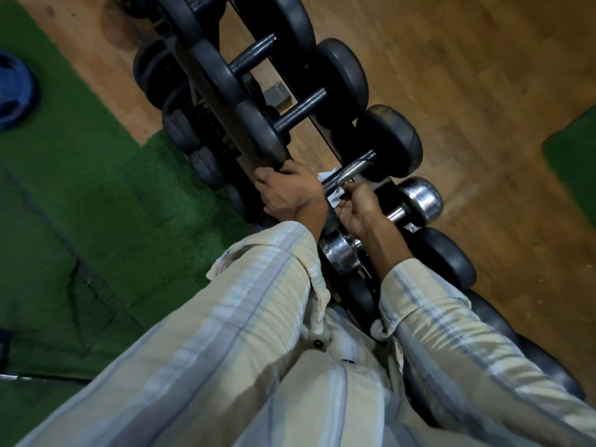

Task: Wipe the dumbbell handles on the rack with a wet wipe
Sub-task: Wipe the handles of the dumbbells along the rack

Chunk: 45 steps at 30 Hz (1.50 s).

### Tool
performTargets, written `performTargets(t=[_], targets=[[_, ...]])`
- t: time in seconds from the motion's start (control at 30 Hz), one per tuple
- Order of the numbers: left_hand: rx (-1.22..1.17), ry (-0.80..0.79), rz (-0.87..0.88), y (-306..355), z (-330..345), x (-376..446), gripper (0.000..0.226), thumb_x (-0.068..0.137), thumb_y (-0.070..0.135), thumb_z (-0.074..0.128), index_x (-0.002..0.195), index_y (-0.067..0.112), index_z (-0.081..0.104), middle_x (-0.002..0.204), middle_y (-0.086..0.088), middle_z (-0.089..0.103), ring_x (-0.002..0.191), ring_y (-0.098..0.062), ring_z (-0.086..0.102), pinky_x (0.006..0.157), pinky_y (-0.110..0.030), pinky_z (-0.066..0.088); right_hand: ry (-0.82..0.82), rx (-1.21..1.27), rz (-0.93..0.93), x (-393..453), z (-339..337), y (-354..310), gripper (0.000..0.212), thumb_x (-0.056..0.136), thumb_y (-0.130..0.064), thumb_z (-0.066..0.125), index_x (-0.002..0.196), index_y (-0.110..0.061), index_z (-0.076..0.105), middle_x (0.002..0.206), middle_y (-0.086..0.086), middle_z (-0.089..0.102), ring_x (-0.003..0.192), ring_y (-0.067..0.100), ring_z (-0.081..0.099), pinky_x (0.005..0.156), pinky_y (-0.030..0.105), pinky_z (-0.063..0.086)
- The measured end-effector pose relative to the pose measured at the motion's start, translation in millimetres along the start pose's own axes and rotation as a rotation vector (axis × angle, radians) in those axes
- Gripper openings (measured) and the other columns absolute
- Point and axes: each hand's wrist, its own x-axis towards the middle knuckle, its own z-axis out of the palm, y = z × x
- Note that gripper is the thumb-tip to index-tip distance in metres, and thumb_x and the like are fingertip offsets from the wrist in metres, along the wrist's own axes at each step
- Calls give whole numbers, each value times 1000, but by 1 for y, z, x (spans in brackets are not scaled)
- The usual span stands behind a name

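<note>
A black rack (pixel 245 133) runs from the top of the view toward me, loaded with black dumbbells. One dumbbell has a shiny metal handle (pixel 351 169) and a black head (pixel 392 140). A white wet wipe (pixel 333 196) is wrapped at the near end of that handle. My right hand (pixel 354 208) pinches the wipe against the handle. My left hand (pixel 287 191) grips the near black head of that dumbbell, which it mostly hides. A chrome dumbbell (pixel 419 196) lies just beside my right hand.
More black dumbbells (pixel 300 108) fill the rack further away, and others (pixel 448 256) sit close to my right forearm. Green turf (pixel 80 195) lies on the left, wooden floor (pixel 467 75) on the right. A blue weight plate (pixel 14 91) rests at the left edge.
</note>
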Motion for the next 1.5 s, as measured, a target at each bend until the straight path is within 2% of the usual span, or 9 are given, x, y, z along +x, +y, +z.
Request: performTargets(t=[0.1,0.3,0.63,0.97,1.1,1.17,1.23,1.33,1.5], targets=[[5,-22,6,-2,0,1,32,84,29,46,107,8,54,109,-17,61,97,-43,61,83,-49,47,41,-41,-54,-7,8,3,66,98,7,34,46,-7,71,49,5,63,35,5,52,43,15,44],[104,-73,48,-4,-6,1,49,83,37,39,121,8,49,113,-18,60,96,-43,62,84,-52,51,419,-167,-181,-13,5,11,19,89,11,53,75,-3,53,53,10,49,25,7,42,34,16,39],[264,-407,179,-19,-36,13,58,96,57,39,130,10,42,131,-17,57,117,-39,58,96,-51,41,165,-33,-179,-46,-16,3,36,94,4,51,129,6,59,127,28,66,101,35,68,77,42,62],[197,-428,331,-48,-82,-19,53,93,59,50,119,13,52,123,-11,58,106,-36,62,88,-47,51,100,12,-285,-94,-37,19,39,98,0,49,137,3,54,130,25,65,95,32,70,57,35,62],[133,-428,446,-62,-95,-42,36,92,43,59,114,14,53,118,-10,59,103,-33,61,83,-44,52,100,41,-312,-113,-64,30,26,95,7,48,117,9,63,123,24,67,82,26,65,91,43,60],[107,-450,471,-72,-100,-52,27,89,39,61,105,18,51,112,-8,60,100,-33,62,84,-45,52,109,17,-340,-121,-79,37,27,93,10,46,115,20,58,98,14,69,71,22,60,76,34,60],[109,-481,479,-81,-102,-58,23,87,34,62,100,19,51,109,-9,60,98,-34,62,86,-46,52,139,4,-360,-130,-88,44,29,94,9,45,112,2,67,86,8,64,66,17,62,56,26,56],[152,-534,499,-91,-104,-65,24,86,33,62,102,18,53,110,-9,59,101,-34,61,89,-48,52,164,-13,-402,-140,-101,55,33,95,10,40,91,-12,65,78,5,62,67,18,58,58,25,52],[170,-609,551,-97,-105,-73,23,85,32,61,102,18,56,111,-10,59,103,-36,61,89,-51,53,270,28,-436,-145,-113,69,36,100,4,46,129,-7,64,117,16,71,94,30,71,68,37,59]])
